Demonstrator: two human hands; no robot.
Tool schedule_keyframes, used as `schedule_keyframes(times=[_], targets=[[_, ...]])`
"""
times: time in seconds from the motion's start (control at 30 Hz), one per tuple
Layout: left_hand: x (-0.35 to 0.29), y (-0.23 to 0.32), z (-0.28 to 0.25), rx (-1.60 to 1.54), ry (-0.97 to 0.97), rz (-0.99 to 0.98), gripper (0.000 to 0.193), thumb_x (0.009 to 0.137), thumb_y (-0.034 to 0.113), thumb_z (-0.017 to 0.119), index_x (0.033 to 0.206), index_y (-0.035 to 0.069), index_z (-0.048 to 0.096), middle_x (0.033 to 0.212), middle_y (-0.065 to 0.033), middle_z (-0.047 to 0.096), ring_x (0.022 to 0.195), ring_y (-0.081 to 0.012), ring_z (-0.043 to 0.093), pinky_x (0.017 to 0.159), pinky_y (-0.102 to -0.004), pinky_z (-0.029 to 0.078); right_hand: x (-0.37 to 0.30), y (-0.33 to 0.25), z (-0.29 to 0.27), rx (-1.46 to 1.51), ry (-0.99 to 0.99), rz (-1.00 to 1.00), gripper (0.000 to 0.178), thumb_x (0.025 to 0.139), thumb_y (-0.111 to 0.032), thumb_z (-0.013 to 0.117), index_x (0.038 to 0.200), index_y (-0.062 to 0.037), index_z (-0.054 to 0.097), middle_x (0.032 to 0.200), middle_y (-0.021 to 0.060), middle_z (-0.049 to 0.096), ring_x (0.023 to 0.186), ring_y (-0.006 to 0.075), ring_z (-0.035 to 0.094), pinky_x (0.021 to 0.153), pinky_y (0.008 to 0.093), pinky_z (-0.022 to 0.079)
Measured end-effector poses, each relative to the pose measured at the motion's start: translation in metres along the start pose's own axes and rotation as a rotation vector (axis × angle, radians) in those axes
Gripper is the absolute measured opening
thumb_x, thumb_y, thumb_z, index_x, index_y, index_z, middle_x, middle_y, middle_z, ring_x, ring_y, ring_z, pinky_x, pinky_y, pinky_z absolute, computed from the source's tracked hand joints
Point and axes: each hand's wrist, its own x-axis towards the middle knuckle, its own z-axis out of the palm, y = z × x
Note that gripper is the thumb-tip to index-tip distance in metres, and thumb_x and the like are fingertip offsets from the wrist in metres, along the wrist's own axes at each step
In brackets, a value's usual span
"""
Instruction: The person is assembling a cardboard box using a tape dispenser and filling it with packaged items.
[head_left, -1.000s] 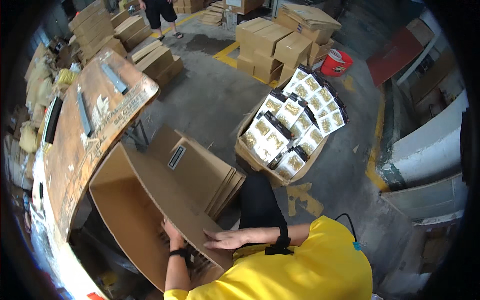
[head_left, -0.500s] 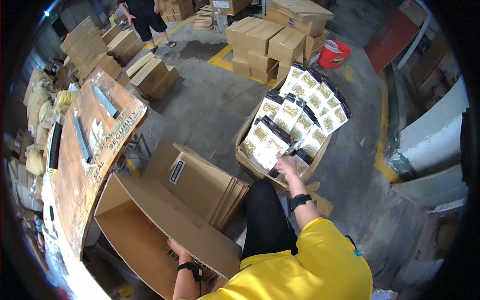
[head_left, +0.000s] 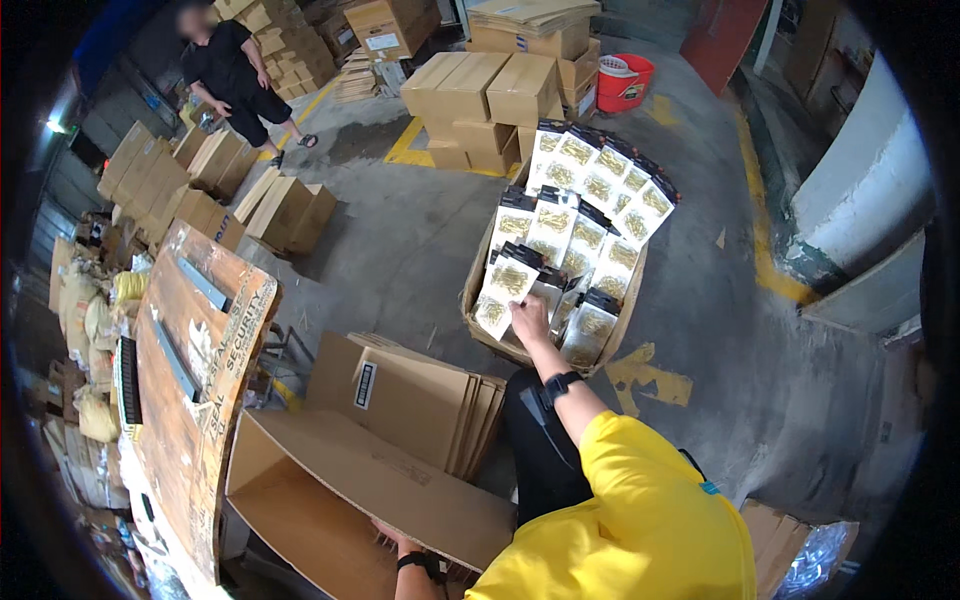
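Observation:
My right hand (head_left: 530, 322) is closed on the lower edge of a clear packet (head_left: 508, 290) of gold-coloured pieces with a black header, at the near left of an open carton (head_left: 640, 300). Several more packets (head_left: 552, 225) like it stand tilted in overlapping rows in that carton. My left hand (head_left: 396, 540) reaches into a larger open cardboard box (head_left: 300, 505) at the lower left. Its fingers are mostly hidden behind the box flap (head_left: 400, 475), next to a row of thin brownish spikes.
Folded cardboard sheets (head_left: 420, 400) lean beyond the large box. A worn wooden board (head_left: 190, 350) with metal strips stands at left. Farther off are stacked cartons (head_left: 480, 100), a red bucket (head_left: 625, 85) and a person in black (head_left: 225, 70). A carton with plastic wrap (head_left: 800, 550) sits lower right.
My right hand has moved left across the packets and closed on the front-left one. The whole view has shifted, bringing more of the person into sight. My left hand stays in the box.

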Motion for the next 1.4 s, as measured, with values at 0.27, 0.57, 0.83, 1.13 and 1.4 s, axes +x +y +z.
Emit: schedule_keyframes(times=[0.27, 0.57, 0.83, 1.13, 1.4], targets=[[0.004, 0.003, 0.004, 0.198, -0.015, 0.136, 0.04, 0.089, 0.034, 0.048, 0.106, -0.002, 0.052, 0.107, -0.0195, 0.055, 0.095, -0.0346, 0.054, 0.085, -0.0427, 0.043, 0.033, 0.006, 0.042, 0.071, 0.252, 0.143, 0.03, 0.064, -0.023, 0.074, 0.073, 0.0034, 0.062, 0.074, 0.0203, 0.064, 0.072, 0.0353, 0.063, 0.069, 0.0409, 0.049], [-0.01, 0.009, 0.002, 0.321, 0.129, 0.141, 0.039, 0.089, 0.034, 0.049, 0.105, -0.002, 0.053, 0.105, -0.02, 0.056, 0.093, -0.0359, 0.055, 0.084, -0.0429, 0.043, 0.065, 0.017, 0.039, -0.04, -0.097, -0.065, 0.031, 0.062, -0.024, 0.073, 0.081, 0.0003, 0.069, 0.068, 0.0165, 0.066, 0.061, 0.0251, 0.064, 0.059, 0.0375, 0.048], [-0.005, 0.105, -0.006, 0.671, -0.076, 0.204, 0.034, 0.091, 0.031, 0.044, 0.104, 0.002, 0.056, 0.107, -0.0225, 0.055, 0.103, -0.0392, 0.052, 0.085, -0.0474, 0.044, -0.053, -0.227, -0.065, 0.951, -0.322, -0.149, 0.031, 0.079, -0.012, 0.066, 0.104, 0.005, 0.059, 0.1, 0.0102, 0.062, 0.087, 0.0164, 0.06, 0.074, 0.0303, 0.048], [-0.021, 0.103, -0.013, 0.718, -0.199, 0.075, 0.05, 0.092, 0.042, 0.04, 0.122, 0.002, 0.046, 0.123, -0.0215, 0.048, 0.118, -0.0381, 0.045, 0.103, -0.0571, 0.025, -0.372, -0.365, 0.017, 0.871, -1.189, -0.112, 0.022, 0.078, -0.01, 0.067, 0.095, 0.0038, 0.064, 0.091, 0.0078, 0.065, 0.078, 0.0129, 0.06, 0.074, 0.0265, 0.045], [-0.007, 0.029, 0.027, -0.001, -0.062, 0.129, 0.067, 0.084, 0.045, 0.049, 0.134, 0.003, 0.034, 0.137, -0.0221, 0.039, 0.122, -0.0409, 0.041, 0.105, -0.0595, 0.019, -0.433, -0.211, 0.105, 0.6, -0.901, 0.514, 0.032, 0.077, -0.014, 0.064, 0.104, 0.0016, 0.059, 0.095, 0.0096, 0.062, 0.077, 0.0202, 0.064, 0.054, 0.0343, 0.055]])
